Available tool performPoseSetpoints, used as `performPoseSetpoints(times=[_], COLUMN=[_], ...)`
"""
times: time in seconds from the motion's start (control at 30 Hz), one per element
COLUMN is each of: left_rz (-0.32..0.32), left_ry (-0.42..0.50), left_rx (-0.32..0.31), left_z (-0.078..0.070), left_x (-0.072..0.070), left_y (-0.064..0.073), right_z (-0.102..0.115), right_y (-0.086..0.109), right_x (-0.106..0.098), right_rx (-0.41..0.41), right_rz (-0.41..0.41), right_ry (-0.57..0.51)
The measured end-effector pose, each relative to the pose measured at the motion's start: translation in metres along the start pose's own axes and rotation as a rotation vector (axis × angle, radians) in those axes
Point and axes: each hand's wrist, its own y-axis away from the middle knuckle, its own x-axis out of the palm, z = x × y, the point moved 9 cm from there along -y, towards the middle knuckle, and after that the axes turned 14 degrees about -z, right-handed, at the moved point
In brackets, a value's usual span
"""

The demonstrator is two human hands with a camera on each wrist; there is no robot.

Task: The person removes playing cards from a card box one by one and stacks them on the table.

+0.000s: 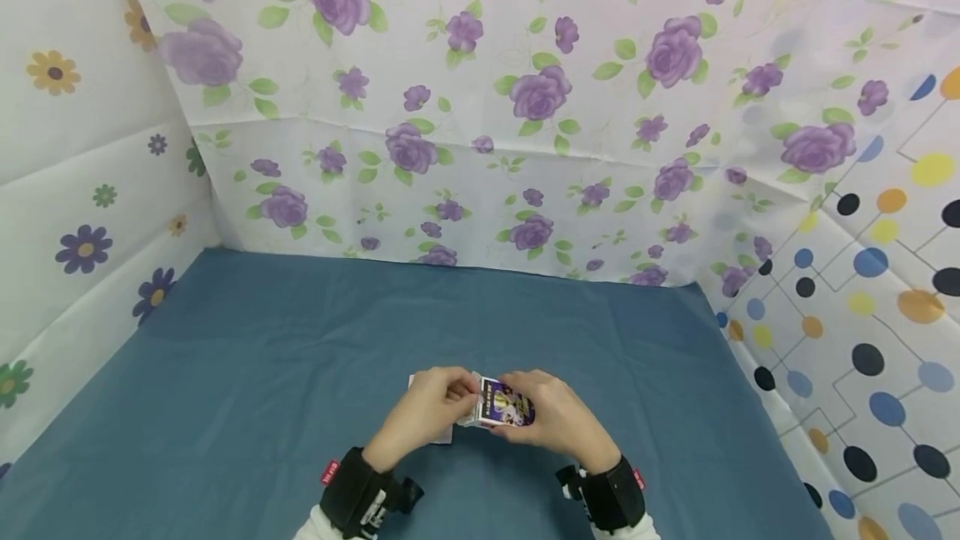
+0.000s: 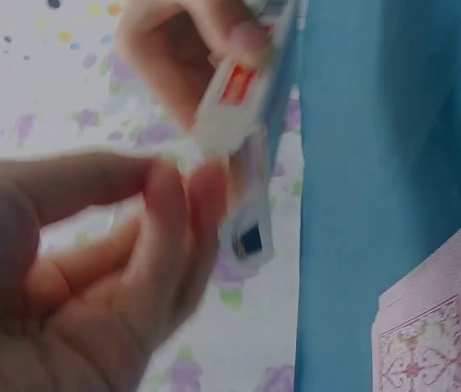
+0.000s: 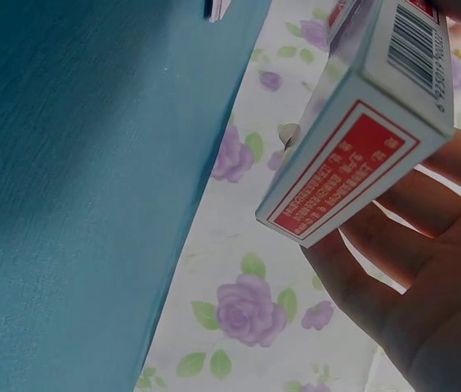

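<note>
Small printed box point(image 1: 504, 403) is between my two hands, up off the blue cloth point(image 1: 300, 340), near side, roughly mid-width. My right hand point(image 1: 558, 411) grips it, thumb on one side, fingers under the other. My left hand point(image 1: 431, 398) is at the box's other end, fingers bent, thumb and fingertips close together; left wrist view is blurred there, so I can't tell if they pinch the flap point(image 2: 248, 237) or only sit beside it. Box shows a purple picture face in the head view; right wrist view gives a barcode point(image 3: 417, 53) and a red text panel point(image 3: 345, 167), print too small to read.

Pink patterned card stack point(image 2: 418, 351) lies on the cloth, just beside and partly behind my left hand in the head view, so only its edges show there. Its top cards sit slightly out of line. My right hand covers part of the box's far end.

Around: back sheet with purple roses point(image 1: 480, 107), left sheet with daisies point(image 1: 67, 107), right sheet with coloured dots and lines point(image 1: 862, 315), all well apart from the box. Black bands on my wrists, left band point(image 1: 356, 490) and right band point(image 1: 611, 494), white sleeves point(image 1: 633, 530) below. Cloth has faint creases.
</note>
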Motion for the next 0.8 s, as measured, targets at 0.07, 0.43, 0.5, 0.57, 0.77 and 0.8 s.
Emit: performPoseSetpoints(times=[0.07,0.43,0.5,0.57,0.77,0.8], left_rz=[-0.009,0.024,0.051,0.073,0.100,0.102], left_ry=[-0.018,0.040,0.063,0.092,0.145,0.147], left_rx=[-0.026,-0.112,-0.123,-0.139,-0.170,-0.173], left_z=[0.001,0.017,0.019,0.020,0.026,0.027], left_x=[0.003,0.010,0.012,0.014,0.017,0.018], left_y=[0.002,0.004,0.005,0.006,0.006,0.006], right_z=[0.002,0.009,0.010,0.012,0.013,0.013], right_y=[0.000,-0.001,-0.001,-0.002,-0.001,-0.001], right_x=[-0.001,-0.004,-0.005,-0.004,-0.004,-0.004], right_rx=[-0.006,-0.017,-0.021,-0.026,-0.032,-0.032], right_rz=[-0.002,-0.003,-0.001,-0.001,0.003,0.003], right_ry=[-0.004,-0.002,-0.002,-0.003,-0.001,0.000])
